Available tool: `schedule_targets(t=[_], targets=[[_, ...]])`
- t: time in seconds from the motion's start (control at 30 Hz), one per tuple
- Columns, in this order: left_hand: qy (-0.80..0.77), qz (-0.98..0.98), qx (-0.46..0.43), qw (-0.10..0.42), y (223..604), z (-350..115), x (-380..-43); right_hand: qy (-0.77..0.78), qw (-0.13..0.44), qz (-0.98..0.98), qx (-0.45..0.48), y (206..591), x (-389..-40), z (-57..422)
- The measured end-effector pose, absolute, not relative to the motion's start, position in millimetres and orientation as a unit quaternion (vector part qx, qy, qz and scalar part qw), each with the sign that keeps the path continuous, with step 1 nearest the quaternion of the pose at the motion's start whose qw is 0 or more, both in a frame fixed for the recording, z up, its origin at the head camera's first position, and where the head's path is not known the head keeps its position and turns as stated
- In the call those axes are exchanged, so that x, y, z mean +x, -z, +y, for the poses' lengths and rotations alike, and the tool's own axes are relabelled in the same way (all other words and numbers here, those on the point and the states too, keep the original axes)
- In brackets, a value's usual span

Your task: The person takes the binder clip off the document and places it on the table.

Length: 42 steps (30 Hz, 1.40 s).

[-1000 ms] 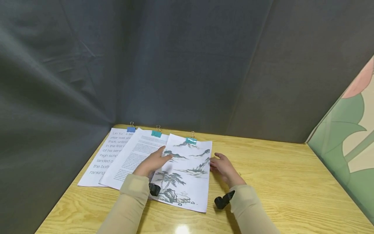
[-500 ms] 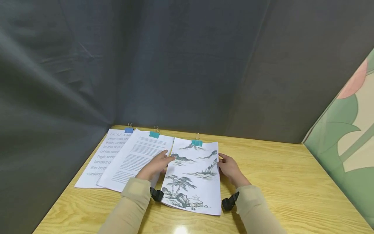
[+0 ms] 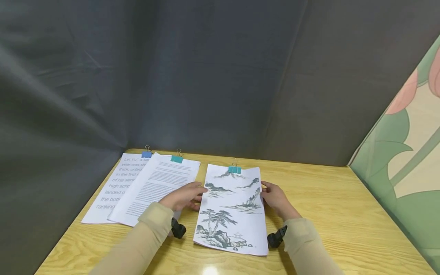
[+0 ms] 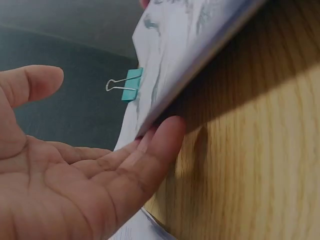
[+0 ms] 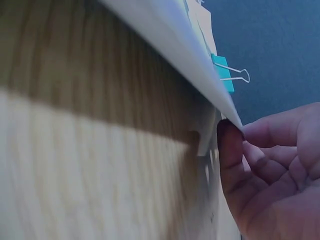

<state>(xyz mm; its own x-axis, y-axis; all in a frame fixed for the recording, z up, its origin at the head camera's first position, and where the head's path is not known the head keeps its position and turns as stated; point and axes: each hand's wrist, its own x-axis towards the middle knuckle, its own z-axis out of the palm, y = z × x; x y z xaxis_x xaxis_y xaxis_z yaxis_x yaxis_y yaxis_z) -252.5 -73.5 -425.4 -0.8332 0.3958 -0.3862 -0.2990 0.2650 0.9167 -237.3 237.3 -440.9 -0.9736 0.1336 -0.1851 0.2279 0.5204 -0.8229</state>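
Observation:
A clipped stack of paper [image 3: 230,214] printed with an ink landscape lies in front of me, a teal binder clip [image 3: 235,169] at its top edge. Its near part is lifted a little off the wood, as the wrist views show. My right hand [image 3: 277,199] pinches the right edge between thumb and fingers, seen closely as a hand [image 5: 280,175] in the right wrist view. At the left edge my left hand [image 3: 183,196] touches the paper with extended fingertips; its thumb stands apart from the sheet in the left wrist view [image 4: 85,170].
Left of the landscape stack lies a text stack [image 3: 161,187] with a teal binder clip [image 3: 177,159]. It overlaps a large-print stack [image 3: 113,191] with a blue binder clip [image 3: 146,154]. A dark curtain [image 3: 213,76] rises behind the wooden table [image 3: 330,214].
The landscape stack has moved right with both hands, away from the text stack it overlapped; a strip of wood now shows between them. The left thumb has come off its face.

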Motion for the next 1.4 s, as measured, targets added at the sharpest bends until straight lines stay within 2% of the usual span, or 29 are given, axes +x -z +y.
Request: schedule_targets(t=[0.17,0.33,0.8,1.2,1.4], targets=[[-0.603,0.733,0.046,0.311,424.3,-70.2,-257.0,0.479,0.056,0.870,0.104,441.4,-235.1,244.0],[-0.619,0.723,0.041,0.305,426.1,-61.7,-261.5,0.483,0.060,0.866,0.113,439.8,-232.6,246.7],[-0.578,0.774,0.061,0.251,425.0,-23.0,-285.0,0.476,0.057,0.871,0.108,436.1,-222.4,263.1],[-0.537,0.823,0.080,0.164,430.4,-4.0,-316.6,0.468,0.060,0.874,0.118,442.1,-221.8,269.1],[-0.521,0.838,0.092,0.137,429.1,1.9,-330.0,0.475,0.057,0.871,0.111,443.0,-221.0,269.1]])
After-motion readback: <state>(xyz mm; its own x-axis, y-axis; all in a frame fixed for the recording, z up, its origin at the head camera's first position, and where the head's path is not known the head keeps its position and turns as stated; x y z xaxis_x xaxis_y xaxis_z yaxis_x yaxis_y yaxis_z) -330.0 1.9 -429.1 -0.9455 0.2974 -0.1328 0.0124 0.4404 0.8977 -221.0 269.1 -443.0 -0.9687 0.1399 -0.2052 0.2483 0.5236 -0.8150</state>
